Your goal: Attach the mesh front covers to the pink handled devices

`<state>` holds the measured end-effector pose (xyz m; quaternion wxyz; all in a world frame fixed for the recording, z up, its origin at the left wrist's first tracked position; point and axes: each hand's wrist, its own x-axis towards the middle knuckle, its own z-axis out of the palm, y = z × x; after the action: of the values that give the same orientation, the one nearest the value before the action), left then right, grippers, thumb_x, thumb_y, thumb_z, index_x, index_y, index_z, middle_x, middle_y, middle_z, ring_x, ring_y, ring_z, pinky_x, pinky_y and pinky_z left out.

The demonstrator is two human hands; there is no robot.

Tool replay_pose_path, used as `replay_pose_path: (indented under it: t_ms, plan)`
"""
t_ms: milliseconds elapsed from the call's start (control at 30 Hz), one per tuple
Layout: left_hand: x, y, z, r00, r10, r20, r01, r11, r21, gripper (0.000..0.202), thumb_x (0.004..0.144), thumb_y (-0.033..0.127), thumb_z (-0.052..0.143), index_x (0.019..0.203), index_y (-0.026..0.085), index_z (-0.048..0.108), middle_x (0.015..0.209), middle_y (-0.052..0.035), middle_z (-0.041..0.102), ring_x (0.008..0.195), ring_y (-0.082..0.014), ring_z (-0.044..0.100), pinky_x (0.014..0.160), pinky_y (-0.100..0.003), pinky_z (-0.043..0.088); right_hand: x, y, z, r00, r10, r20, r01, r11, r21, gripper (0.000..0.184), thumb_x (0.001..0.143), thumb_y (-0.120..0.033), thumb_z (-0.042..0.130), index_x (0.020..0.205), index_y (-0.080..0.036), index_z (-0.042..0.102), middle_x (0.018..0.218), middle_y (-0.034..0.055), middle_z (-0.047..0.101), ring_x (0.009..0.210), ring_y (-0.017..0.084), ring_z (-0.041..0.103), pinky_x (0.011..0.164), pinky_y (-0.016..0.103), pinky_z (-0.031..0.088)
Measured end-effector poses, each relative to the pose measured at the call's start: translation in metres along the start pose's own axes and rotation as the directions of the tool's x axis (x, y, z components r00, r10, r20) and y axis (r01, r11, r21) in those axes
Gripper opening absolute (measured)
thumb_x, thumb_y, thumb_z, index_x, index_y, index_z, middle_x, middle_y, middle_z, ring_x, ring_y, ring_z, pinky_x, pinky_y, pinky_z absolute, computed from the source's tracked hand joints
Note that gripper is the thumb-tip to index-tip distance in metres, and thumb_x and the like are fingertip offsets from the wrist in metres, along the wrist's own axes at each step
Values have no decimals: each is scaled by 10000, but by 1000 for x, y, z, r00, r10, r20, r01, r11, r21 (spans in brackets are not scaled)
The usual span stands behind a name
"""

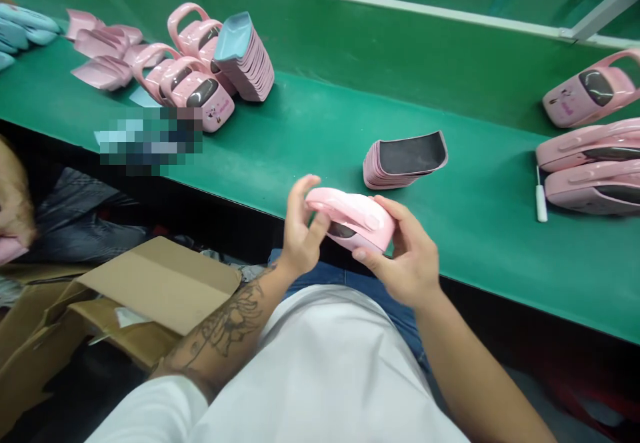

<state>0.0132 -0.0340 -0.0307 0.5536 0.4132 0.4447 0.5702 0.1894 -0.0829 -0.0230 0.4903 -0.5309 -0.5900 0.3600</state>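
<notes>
Above my lap, at the front edge of the green bench, I hold a glossy pink plastic housing (357, 219) with a loop handle and a dark window. My left hand (303, 233) grips its handle end, with the thumb on the near side. My right hand (405, 249) is wrapped round the broader end, thumb below and fingers on top. Just beyond my right hand stands a stack of pink panels (393, 173) with a dark face on top. The underside of the housing is hidden.
On the green bench (320, 129), more pink housings (200, 96) sit at left beside a tall panel stack (245, 56) and loose pink panels (105, 46). Further housings (590, 156) and a white-handled tool (541, 203) lie at right. A cardboard box (160, 283) and another person's hand (15, 196) are at left.
</notes>
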Motion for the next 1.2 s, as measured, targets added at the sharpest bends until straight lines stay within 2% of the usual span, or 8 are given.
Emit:
replay_pose_path:
  t_ms: [100, 200, 300, 467, 633, 900, 1033, 1200]
  plan:
    - [10, 19, -13, 904, 195, 380, -321, 897, 303, 771, 662, 484, 944, 1339, 255, 657, 1507, -134, 587, 1516, -385, 434, 1274, -522, 286, 10, 5, -30, 996, 4, 89, 1, 998, -62, 826, 693, -483, 964, 1415, -274, 622, 1448, 106, 662, 1337, 346, 627, 1163, 552, 502]
    - [23, 30, -15, 801, 67, 595, -370, 837, 404, 766, 618, 392, 969, 1321, 239, 707, 1308, -125, 719, 1295, -377, 632, 1210, -516, 393, 12, 13, -43, 990, -40, 135, 52, 995, -83, 850, 683, -509, 966, 1422, -270, 621, 1444, 105, 671, 1342, 347, 629, 1165, 544, 501]
    - [28, 31, -10, 818, -6, 575, -276, 873, 402, 800, 558, 312, 988, 1311, 236, 732, 1221, -110, 734, 1162, -340, 680, 1124, -468, 488, 7, 24, -36, 978, -158, 138, 169, 983, -69, 789, 814, -539, 858, 1498, -287, 558, 1524, 108, 606, 1414, 348, 567, 1214, 564, 446]
    - [21, 29, -2, 817, -6, 577, -257, 892, 372, 767, 609, 291, 965, 1336, 234, 730, 1458, -128, 652, 1363, -371, 591, 1192, -476, 431, -8, 33, -10, 989, -140, 37, 139, 990, 31, 775, 980, -570, 589, 1639, -274, 308, 1643, 125, 459, 1473, 353, 501, 1217, 605, 425]
    - [11, 29, 2, 837, -115, 535, -110, 922, 370, 646, 715, 282, 906, 1336, 228, 738, 1335, -98, 744, 1182, -325, 703, 1024, -387, 546, -12, 29, 6, 996, -57, -72, 60, 998, 34, 740, 937, -647, 549, 1548, -256, 406, 1554, 141, 522, 1380, 378, 566, 1151, 602, 485]
    - [9, 30, 8, 893, -192, 407, 90, 962, 257, 678, 556, 202, 985, 1208, 218, 799, 1250, -97, 776, 1212, -359, 689, 1134, -443, 482, -7, 33, 0, 994, -98, -40, 98, 995, 12, 710, 955, -625, 556, 1543, -255, 410, 1506, 138, 571, 1364, 365, 587, 1175, 595, 468]
    - [24, 26, 5, 886, -117, 449, -4, 966, 259, 864, 375, 208, 1049, 1195, 211, 777, 1265, -122, 748, 1214, -371, 678, 1133, -462, 485, -2, 39, -12, 995, -100, -5, 100, 995, 29, 721, 997, -593, 543, 1606, -252, 358, 1556, 142, 549, 1399, 358, 570, 1177, 585, 468]
    - [24, 16, 11, 836, 4, 549, -209, 927, 313, 707, 524, 259, 1009, 1190, 229, 774, 1233, -114, 750, 1152, -321, 698, 1084, -436, 506, -1, 38, -32, 981, -187, 52, 191, 977, -93, 859, 924, -665, 653, 1618, -253, 361, 1596, 163, 485, 1410, 385, 538, 1194, 614, 426]
